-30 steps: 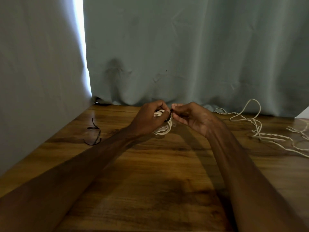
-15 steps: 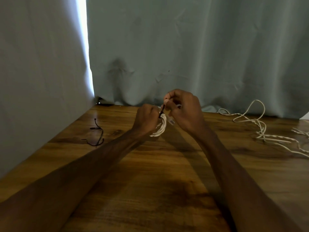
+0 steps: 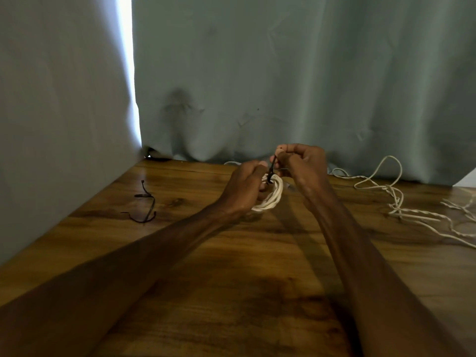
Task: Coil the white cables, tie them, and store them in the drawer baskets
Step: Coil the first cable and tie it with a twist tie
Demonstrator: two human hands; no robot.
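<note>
Most of the coiled white cable [image 3: 270, 199] was hidden inside the left hand [image 3: 243, 188], whose curled fingers gripped it. Only its lower right arc showed, over the wooden table [image 3: 231, 279] near the far edge, at about twelve o'clock from the person. The right hand [image 3: 302, 167], at two o'clock from the coil, pinched the upper end of a black tie [image 3: 271, 171] between thumb and fingertip. The strip ran down to the coil, but how it wrapped round the strands could not be made out.

Loose white cables [image 3: 396, 202] lay tangled at three o'clock, well apart from the hands. They ran off the right edge, so their number could not be told. At nine o'clock lay spare black ties [image 3: 148, 206], thin and bent; whether one strip or two was unclear. Counted plainly, there were one coil, one tie in hand and two hands. A grey-green curtain [image 3: 283, 73] hung behind the table.
</note>
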